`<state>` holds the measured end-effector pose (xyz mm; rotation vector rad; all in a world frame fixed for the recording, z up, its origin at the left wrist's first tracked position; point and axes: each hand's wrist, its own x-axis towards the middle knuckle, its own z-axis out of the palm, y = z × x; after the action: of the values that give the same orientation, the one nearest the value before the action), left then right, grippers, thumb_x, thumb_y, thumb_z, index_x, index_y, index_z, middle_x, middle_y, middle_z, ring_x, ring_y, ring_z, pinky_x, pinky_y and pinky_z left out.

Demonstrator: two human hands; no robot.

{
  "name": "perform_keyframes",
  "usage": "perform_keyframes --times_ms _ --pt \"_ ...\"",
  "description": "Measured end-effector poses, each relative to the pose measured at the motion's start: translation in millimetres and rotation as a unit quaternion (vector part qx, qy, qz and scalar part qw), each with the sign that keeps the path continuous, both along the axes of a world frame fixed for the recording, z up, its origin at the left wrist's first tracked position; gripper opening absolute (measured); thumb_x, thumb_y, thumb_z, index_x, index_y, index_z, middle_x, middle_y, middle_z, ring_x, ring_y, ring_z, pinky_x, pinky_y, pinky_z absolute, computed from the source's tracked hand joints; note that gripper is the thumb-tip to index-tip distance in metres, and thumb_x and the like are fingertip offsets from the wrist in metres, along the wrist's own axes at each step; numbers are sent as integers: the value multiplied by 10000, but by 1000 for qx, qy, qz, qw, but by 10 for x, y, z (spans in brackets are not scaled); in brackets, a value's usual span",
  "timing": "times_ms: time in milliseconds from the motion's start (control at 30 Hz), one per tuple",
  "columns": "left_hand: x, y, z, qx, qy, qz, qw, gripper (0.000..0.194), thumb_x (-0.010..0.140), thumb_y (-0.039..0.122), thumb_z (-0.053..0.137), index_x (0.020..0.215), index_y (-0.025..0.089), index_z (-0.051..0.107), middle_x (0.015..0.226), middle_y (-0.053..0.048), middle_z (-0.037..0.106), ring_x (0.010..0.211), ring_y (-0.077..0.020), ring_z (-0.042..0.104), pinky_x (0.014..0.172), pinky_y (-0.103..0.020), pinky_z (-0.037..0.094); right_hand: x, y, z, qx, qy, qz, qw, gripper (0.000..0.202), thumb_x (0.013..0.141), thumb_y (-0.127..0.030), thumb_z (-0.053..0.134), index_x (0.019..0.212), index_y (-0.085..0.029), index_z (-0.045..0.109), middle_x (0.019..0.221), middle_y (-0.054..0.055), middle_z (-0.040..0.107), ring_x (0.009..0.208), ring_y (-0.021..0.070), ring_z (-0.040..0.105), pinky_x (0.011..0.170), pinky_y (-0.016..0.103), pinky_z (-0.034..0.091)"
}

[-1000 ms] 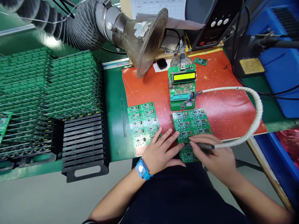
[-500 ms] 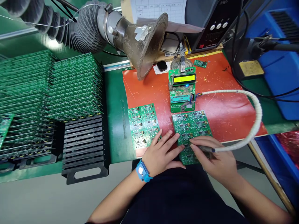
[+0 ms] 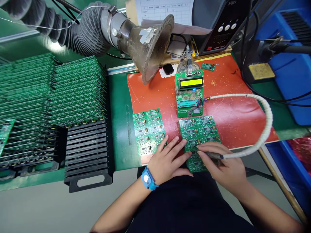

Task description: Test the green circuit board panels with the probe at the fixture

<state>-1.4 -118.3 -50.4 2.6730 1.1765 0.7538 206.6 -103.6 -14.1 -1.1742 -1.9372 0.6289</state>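
My right hand (image 3: 227,165) pinches a dark probe (image 3: 213,155) whose tip rests over the right circuit panel (image 3: 203,128). A white wrapped cable (image 3: 266,126) loops from the probe to the green programmer board (image 3: 190,94), which has a lit yellow display. With fingers spread, my left hand (image 3: 167,160) lies flat, its fingertips at the left edge of the right panel. A second circuit panel (image 3: 147,129) lies to the left, its lower right corner partly under my left hand. The probe's tip is hidden by my fingers.
Racks of upright green boards (image 3: 77,90) stand at the left, beside a black slotted rack (image 3: 86,149). A fume funnel (image 3: 155,48) hangs at the back. Behind the red mat (image 3: 233,116) stands a dark soldering station (image 3: 218,29); a blue bin (image 3: 286,81) is at the right.
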Motion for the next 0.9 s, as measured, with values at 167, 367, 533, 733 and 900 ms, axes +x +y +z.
perform_keyframes --times_ms 167,367,533,733,900 --pt "3 2 4 2 -3 1 1000 637 793 698 512 1228 235 563 1376 -81 504 1343 -268 386 1150 -520 257 6 -1 0 -3 -3 -1 1000 177 839 -102 615 986 -199 626 884 42 683 845 181 662 784 322 560" --pt "0 4 12 5 -1 0 1000 633 796 700 503 1223 237 564 1372 -79 507 1346 -267 383 1153 -516 252 0 -7 -1 -1 -2 -1 1000 175 840 -97 615 984 -196 618 887 42 679 847 173 658 785 311 557" --pt "5 7 7 6 -7 0 1000 639 792 699 511 1223 229 563 1368 -86 511 1345 -267 383 1152 -518 250 9 1 0 -7 -3 -3 1000 167 843 -112 611 980 -206 622 883 40 684 834 180 663 766 319 564" --pt "5 10 10 7 -2 -1 1000 642 795 702 505 1225 229 561 1368 -84 510 1346 -265 380 1154 -520 244 7 6 10 -12 -1 0 1000 165 841 -105 614 973 -203 621 879 35 678 835 171 661 771 309 559" --pt "2 5 15 7 -4 -3 1000 651 782 703 518 1221 225 563 1364 -90 512 1341 -275 385 1146 -525 255 -4 2 15 -13 3 -2 1000 162 842 -103 610 971 -201 618 877 35 677 831 169 660 772 309 557"
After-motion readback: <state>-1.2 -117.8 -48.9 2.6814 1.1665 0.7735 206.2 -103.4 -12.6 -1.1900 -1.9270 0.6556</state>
